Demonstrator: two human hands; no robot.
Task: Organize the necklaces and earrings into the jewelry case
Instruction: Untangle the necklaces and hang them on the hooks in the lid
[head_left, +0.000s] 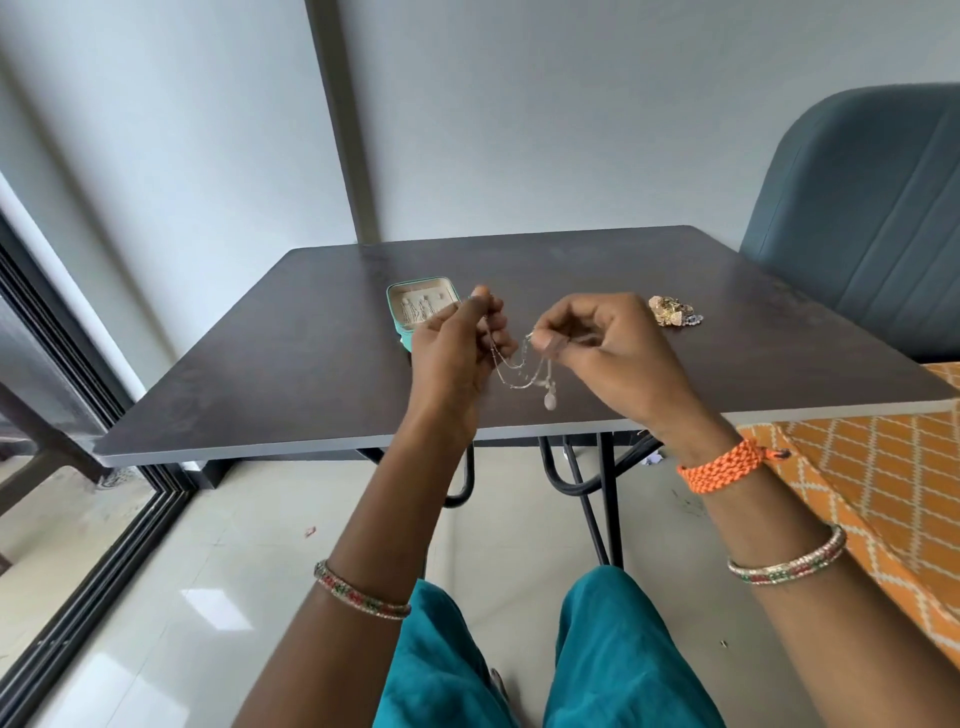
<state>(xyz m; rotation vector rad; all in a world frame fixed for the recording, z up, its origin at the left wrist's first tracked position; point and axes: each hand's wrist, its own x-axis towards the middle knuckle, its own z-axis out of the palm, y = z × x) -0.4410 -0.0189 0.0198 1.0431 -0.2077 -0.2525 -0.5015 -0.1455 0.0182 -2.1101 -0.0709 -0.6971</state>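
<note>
Hands pinch a thin silver necklace (524, 366) above the worktop's (260, 374) near edge: left grip (457, 345) and right grip (597, 345) each hold an end. Strands look possibly tangled; tugging could knot them before the teal case (400, 325).

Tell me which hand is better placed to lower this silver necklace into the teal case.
Probably left. The left hand pinches the necklace right beside the open case; the right hand is farther from it.

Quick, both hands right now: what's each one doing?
Left hand: pinches one end of the silver necklace, raised above the table.
Right hand: pinches the other end of the same necklace.
</note>
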